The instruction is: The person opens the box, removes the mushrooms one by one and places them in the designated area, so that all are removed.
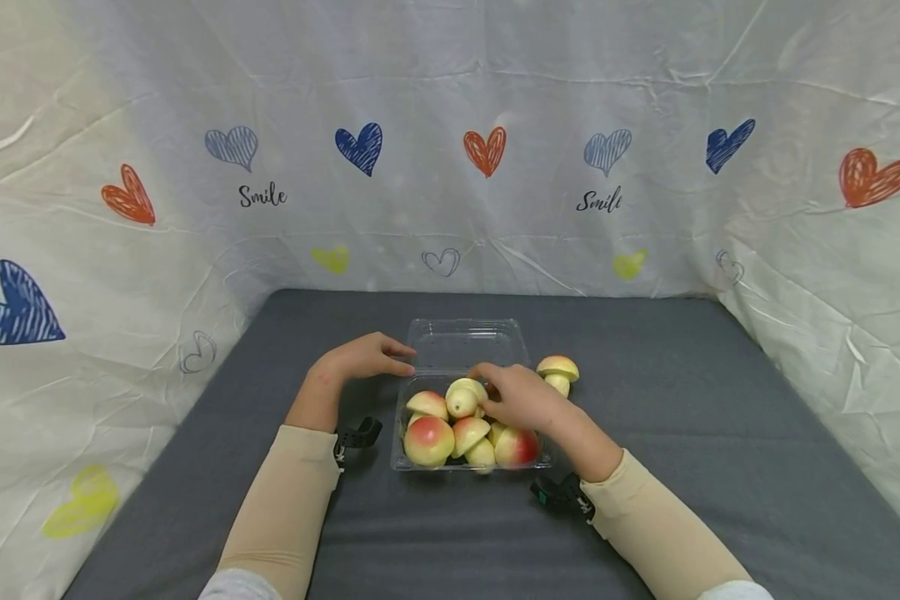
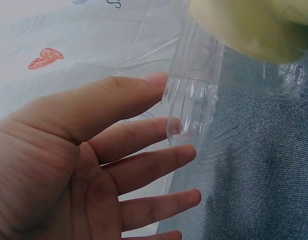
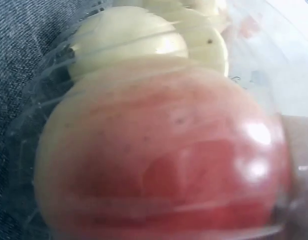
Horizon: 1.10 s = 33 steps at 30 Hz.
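Note:
A clear plastic clamshell box (image 1: 399, 458) lies with its lid (image 1: 465, 343) folded back. Inside are several toy mushrooms with yellow-and-red caps and pale stems, one red-blushed cap (image 3: 163, 150) filling the right wrist view. My left hand (image 1: 367, 357) is at the box's left side near the hinge, its fingers (image 2: 154, 165) spread and fairly straight, thumb tip against the clear plastic. Over the box's right rear part, my right hand (image 1: 525, 396) has curled fingers and thumb at the sides of a pale mushroom (image 1: 462, 400) on top of the others. The right wrist view barely shows that hand.
Another mushroom (image 1: 558, 373) lies on the dark grey tablecloth (image 1: 682, 400), just right of the box and beyond my right hand. A white sheet (image 1: 435, 208) printed with hearts hangs behind the table and along its sides.

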### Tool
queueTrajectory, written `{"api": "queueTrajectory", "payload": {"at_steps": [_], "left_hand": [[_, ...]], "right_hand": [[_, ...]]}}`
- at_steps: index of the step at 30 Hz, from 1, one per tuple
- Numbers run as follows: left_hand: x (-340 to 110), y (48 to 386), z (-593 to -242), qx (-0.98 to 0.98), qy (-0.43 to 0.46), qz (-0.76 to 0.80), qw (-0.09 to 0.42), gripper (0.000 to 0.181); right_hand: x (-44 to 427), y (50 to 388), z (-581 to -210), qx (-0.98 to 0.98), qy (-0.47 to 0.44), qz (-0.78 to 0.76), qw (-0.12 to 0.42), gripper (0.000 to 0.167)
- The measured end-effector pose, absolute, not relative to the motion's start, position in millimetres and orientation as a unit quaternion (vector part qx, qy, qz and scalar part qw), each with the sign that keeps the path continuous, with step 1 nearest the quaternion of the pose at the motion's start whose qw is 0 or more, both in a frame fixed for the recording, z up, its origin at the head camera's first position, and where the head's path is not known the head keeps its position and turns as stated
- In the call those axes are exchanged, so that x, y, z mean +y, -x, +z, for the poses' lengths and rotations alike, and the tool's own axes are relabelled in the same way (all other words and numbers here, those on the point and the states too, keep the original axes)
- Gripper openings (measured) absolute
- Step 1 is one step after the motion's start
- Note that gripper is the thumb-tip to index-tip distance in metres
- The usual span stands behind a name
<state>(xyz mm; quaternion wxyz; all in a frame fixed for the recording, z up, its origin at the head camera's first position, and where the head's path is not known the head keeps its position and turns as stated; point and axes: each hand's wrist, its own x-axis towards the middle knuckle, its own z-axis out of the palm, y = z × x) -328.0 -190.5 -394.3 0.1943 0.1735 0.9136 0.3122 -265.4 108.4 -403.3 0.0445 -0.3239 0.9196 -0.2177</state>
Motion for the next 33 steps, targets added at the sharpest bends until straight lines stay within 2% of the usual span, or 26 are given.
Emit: {"api": "queueTrajectory", "payload": {"at_steps": [12, 19, 33], "left_hand": [[-191.3, 326.7, -392.4, 0.915, -0.174, 0.306, 0.196, 0.054], [-191.5, 326.5, -393.0, 0.913, -0.179, 0.312, 0.196, 0.055], [-193.9, 325.0, -391.9, 0.91, -0.198, 0.308, 0.194, 0.059]], "right_hand": [[123.5, 263.3, -382.7, 0.91, 0.319, -0.263, 0.012, 0.039], [143.0, 268.4, -368.1, 0.909, 0.297, -0.29, 0.024, 0.038], [198.9, 281.3, -348.1, 0.93, 0.208, -0.303, 0.016, 0.04]]}}
